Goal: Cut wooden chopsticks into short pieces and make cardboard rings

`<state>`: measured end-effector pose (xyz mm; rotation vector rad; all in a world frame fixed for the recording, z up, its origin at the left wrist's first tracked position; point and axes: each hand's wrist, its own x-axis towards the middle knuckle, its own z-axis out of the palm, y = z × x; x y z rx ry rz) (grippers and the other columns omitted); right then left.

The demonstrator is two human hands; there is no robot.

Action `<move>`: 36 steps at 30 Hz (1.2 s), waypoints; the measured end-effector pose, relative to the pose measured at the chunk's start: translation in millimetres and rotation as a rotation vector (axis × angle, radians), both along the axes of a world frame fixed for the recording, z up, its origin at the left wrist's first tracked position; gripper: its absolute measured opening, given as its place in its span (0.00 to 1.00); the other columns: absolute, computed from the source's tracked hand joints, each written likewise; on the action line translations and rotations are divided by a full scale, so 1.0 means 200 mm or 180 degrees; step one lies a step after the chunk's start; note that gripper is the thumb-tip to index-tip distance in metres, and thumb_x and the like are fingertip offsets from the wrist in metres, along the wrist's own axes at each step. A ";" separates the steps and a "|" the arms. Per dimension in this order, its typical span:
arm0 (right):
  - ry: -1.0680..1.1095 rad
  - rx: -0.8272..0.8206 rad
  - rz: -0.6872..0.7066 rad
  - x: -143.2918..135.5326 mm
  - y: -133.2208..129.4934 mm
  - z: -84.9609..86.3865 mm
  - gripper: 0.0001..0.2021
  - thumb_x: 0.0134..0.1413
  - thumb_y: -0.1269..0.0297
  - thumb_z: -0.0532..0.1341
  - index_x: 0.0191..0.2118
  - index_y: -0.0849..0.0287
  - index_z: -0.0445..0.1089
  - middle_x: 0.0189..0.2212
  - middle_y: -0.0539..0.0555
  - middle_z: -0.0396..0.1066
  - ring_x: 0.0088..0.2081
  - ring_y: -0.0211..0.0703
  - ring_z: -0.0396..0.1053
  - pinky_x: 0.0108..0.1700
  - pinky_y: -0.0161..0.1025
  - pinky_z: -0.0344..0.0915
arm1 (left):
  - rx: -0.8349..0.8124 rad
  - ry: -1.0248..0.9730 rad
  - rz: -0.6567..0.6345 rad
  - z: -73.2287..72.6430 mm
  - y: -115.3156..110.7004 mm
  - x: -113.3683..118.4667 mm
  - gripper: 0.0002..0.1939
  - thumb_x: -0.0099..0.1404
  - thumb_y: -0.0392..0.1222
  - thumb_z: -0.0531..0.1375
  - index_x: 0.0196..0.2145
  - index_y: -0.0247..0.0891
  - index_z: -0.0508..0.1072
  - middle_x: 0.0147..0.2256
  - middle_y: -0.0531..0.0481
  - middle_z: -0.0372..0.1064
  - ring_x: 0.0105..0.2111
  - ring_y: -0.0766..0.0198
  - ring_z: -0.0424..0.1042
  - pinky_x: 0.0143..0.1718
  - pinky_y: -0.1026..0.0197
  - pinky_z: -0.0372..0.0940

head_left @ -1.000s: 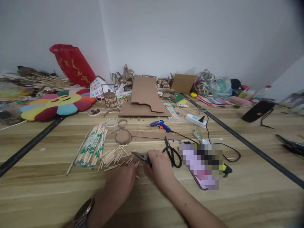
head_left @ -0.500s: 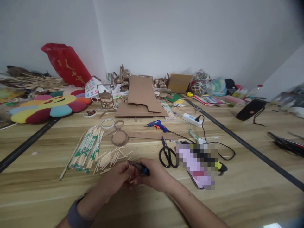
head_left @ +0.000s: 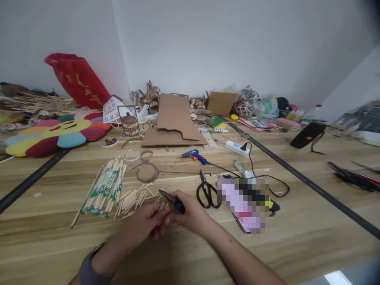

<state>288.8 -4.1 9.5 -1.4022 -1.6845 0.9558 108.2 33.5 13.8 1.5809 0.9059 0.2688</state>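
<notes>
My left hand (head_left: 148,221) is closed on several short wooden stick pieces (head_left: 163,207), whose ends poke up past the fingertips. My right hand (head_left: 191,213) grips a pair of pliers (head_left: 170,197) with dark jaws and blue-and-black handles. The jaws point left and lie just above the sticks, and the two hands touch or nearly touch. Behind my left hand is a loose pile of cut wooden sticks (head_left: 130,201). Wrapped chopsticks (head_left: 103,188) in green-printed film lie left of the pile. Black-handled scissors (head_left: 208,194) rest beyond my right hand.
A ring-shaped wooden piece (head_left: 147,173), a blue glue gun (head_left: 194,156) and a white power strip (head_left: 236,148) lie farther back. Cardboard (head_left: 175,118) stands behind them. A phone-like blurred item (head_left: 242,209) lies right of the scissors. A flower cushion (head_left: 59,134) is at left.
The pliers have risen a little off the fingers of my left hand, and more of the held sticks shows. The whole view has shifted slightly.
</notes>
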 end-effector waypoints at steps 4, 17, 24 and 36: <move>0.0372 -0.0056 -0.0250 0.00 0.02 -0.02 0.15 0.44 0.65 0.68 0.41 0.58 0.69 0.25 0.43 0.64 0.28 0.36 0.60 0.31 0.32 0.57 | 0.1415 0.0864 0.0343 0.04 0.02 -0.03 0.20 0.69 0.52 0.44 0.27 0.41 0.65 0.22 0.52 0.66 0.25 0.60 0.68 0.28 0.61 0.58; 0.1188 -0.0341 -0.0850 0.01 0.05 -0.02 0.14 0.38 0.59 0.65 0.33 0.59 0.69 0.20 0.43 0.60 0.22 0.33 0.54 0.27 0.34 0.53 | 0.3449 0.1617 0.0795 -0.04 0.07 -0.07 0.22 0.70 0.42 0.47 0.55 0.32 0.69 0.55 0.32 0.69 0.55 0.43 0.67 0.55 0.43 0.61; 0.2047 -0.1140 0.0152 -0.01 -0.02 0.04 0.13 0.37 0.58 0.69 0.27 0.59 0.69 0.20 0.45 0.65 0.21 0.33 0.61 0.25 0.33 0.59 | 0.2066 -0.0293 0.0493 0.04 -0.01 -0.06 0.22 0.70 0.53 0.48 0.42 0.41 0.78 0.60 0.44 0.65 0.59 0.51 0.63 0.59 0.50 0.60; 0.2627 -0.1929 0.0830 -0.07 -0.06 0.05 0.14 0.32 0.68 0.67 0.31 0.60 0.69 0.22 0.46 0.70 0.23 0.34 0.67 0.24 0.30 0.62 | 0.0138 -0.1079 0.0799 0.02 -0.09 0.00 0.28 0.57 0.68 0.59 0.34 0.40 0.81 0.38 0.44 0.77 0.32 0.58 0.72 0.39 0.56 0.70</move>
